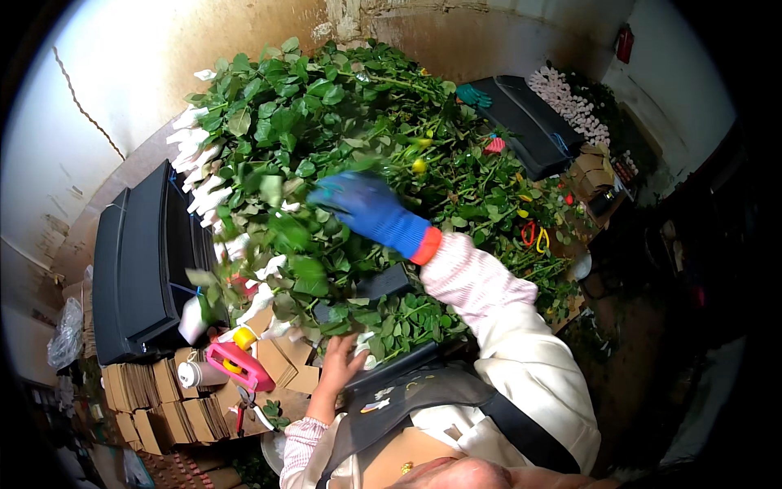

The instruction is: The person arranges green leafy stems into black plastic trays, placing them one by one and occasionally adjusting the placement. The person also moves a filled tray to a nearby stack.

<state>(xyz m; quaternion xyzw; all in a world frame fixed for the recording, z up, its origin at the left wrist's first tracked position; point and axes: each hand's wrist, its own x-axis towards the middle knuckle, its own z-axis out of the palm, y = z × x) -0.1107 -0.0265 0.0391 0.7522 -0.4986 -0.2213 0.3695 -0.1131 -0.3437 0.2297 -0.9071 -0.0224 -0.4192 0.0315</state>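
A large heap of cut roses with green leafy stems [285, 138] covers the table, with pale buds wrapped in white sleeves [191, 147] along its left side. My right hand [371, 212], in a blue knitted glove with an orange cuff, is over the middle of the heap; motion smears its fingers. Left of it, blurred leaves and a pale pink-white rose [194, 319] hang in the air; whether the glove holds its stem is unclear. My bare left hand [340, 365] is at the heap's near edge, fingers apart, beside a white bud and a dark block [384, 283].
Black boxes [147, 269] stand at the left; another black case [525, 122] with a green glove [474, 96] is far right. Near left are a pink tape dispenser [239, 365], a white cup [199, 374], pruning shears [248, 407] and folded cardboard [167, 391]. Scissors [542, 239] lie at right.
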